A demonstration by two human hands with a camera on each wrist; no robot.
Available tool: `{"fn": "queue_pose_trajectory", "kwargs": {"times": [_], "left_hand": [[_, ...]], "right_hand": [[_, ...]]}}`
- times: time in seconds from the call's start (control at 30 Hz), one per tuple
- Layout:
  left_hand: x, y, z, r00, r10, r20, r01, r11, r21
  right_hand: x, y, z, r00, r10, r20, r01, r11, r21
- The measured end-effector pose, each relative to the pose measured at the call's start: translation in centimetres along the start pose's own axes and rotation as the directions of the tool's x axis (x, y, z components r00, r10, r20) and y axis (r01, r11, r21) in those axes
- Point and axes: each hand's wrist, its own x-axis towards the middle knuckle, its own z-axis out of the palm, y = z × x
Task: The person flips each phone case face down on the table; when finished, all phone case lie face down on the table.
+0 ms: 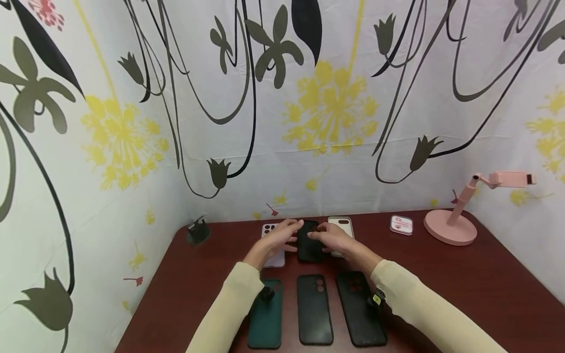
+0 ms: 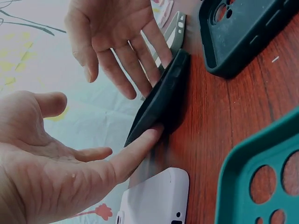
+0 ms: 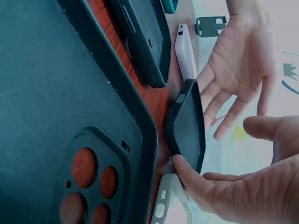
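Far left of the bench (image 1: 185,299) there's a small dark stand (image 1: 198,232), too murky to make out; then a teal phone case (image 1: 266,321), partly covered by the left wrist gear; behind it a pale case (image 1: 275,260), half hidden by the left hand (image 1: 277,239); that hand's pretty wide open, one fingertip touching the near side of the black case (image 1: 310,247) sitting between both hands at the back, not gripping it; can't tell if it's lying totally flat; the right hand (image 1: 337,239) is spread too, a fingertip on the other side, and blocks part of a white case (image 1: 346,227); sleeves (image 1: 225,309) run off the bottom edge.
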Motion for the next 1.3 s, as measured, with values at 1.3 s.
{"fn": "queue_pose_trajectory", "kwargs": {"times": [1.3], "left_hand": [[-0.6, -0.9, 0.1, 0.98, 0.064, 0.187, -0.012, 0.964, -0.267]], "right_hand": [[0.9, 0.6, 1.9, 0.995, -0.059, -0.074, 0.055, 0.997, -0.062]]}}
